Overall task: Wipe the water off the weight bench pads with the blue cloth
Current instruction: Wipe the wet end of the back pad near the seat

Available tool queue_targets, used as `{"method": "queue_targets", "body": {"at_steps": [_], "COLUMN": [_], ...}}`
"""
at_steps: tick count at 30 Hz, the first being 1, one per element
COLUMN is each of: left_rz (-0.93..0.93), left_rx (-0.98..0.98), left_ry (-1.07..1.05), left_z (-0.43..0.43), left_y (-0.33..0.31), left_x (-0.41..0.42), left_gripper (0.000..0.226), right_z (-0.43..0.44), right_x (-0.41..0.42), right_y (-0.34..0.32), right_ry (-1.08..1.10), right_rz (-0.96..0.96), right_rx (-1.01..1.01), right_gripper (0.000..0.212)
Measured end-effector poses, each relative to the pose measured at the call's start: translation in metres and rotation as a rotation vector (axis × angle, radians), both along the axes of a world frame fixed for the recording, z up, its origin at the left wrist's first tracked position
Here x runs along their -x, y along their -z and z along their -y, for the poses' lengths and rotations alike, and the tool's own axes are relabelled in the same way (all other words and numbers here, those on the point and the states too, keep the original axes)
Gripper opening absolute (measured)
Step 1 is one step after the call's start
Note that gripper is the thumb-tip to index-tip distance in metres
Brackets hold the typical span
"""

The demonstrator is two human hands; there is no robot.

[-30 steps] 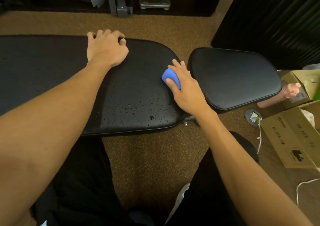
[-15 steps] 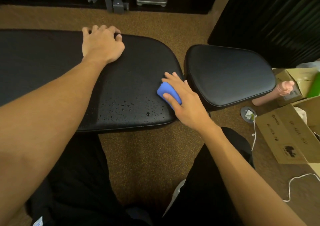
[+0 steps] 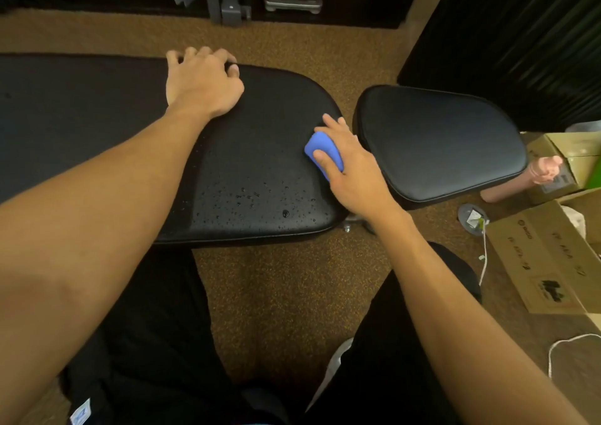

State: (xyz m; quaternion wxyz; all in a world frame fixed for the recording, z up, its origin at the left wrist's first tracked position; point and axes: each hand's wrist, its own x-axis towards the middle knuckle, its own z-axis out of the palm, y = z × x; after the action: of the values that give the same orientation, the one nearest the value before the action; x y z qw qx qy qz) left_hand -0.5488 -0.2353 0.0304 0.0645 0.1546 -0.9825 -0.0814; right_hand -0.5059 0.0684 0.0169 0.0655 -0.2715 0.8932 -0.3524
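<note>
Fingers (image 3: 332, 124) and thumb of the right hand (image 3: 354, 174) grip the single blue cloth (image 3: 317, 144) between them, mid-frame on the wet long pad (image 3: 260, 170), left of the second, smaller pad (image 3: 439, 144); the left hand (image 3: 201, 83) curls over the long pad's far edge.

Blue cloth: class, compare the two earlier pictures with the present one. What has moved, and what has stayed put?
The right hand slid the blue cloth toward the near edge of the long pad, then back away, ending about where it began. It kept hold of the cloth throughout. The left hand stayed gripping the pad's far edge, and the water droplets remain on the near part.
</note>
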Motion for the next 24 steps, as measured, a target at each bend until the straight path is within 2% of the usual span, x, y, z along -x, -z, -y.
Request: {"method": "queue_targets", "body": {"at_steps": [2, 6, 9, 11, 14, 17, 21, 24], "left_rz": [-0.002, 0.002, 0.007, 0.011, 0.009, 0.007, 0.012, 0.007], "left_rx": [-0.007, -0.008, 0.006, -0.003, -0.010, -0.016, -0.014, -0.015], "left_ry": [-0.005, -0.010, -0.014, -0.008, -0.008, -0.011, -0.011, -0.016], "left_z": [-0.001, 0.000, 0.000, -0.001, -0.001, -0.001, 0.000, -0.001], "left_y": [0.000, 0.000, 0.000, -0.001, -0.001, -0.001, -0.002, -0.001], "left_x": [0.000, 0.001, 0.001, 0.000, 0.000, 0.000, 0.000, 0.001], "left_gripper": [0.047, 0.047, 0.047, 0.047, 0.048, 0.048, 0.047, 0.047], "right_z": [0.015, -0.008, -0.009, 0.010, 0.025, 0.006, 0.024, 0.046], "right_x": [-0.004, -0.017, 0.000, 0.006, -0.005, -0.008, 0.009, -0.003], "right_y": [0.000, 0.000, -0.002, -0.002, -0.003, -0.004, -0.005, -0.005], "right_ry": [-0.023, -0.222, -0.084, -0.017, -0.167, -0.295, -0.108, -0.172], "right_rz": [-0.054, -0.082, -0.008, -0.027, -0.086, -0.081, -0.072, -0.095], "right_rx": [-0.045, -0.085, -0.022, -0.033, -0.090, -0.104, -0.102, -0.114], "right_gripper": [0.047, 0.050, 0.049, 0.049, 0.050, 0.050, 0.050, 0.051]}}
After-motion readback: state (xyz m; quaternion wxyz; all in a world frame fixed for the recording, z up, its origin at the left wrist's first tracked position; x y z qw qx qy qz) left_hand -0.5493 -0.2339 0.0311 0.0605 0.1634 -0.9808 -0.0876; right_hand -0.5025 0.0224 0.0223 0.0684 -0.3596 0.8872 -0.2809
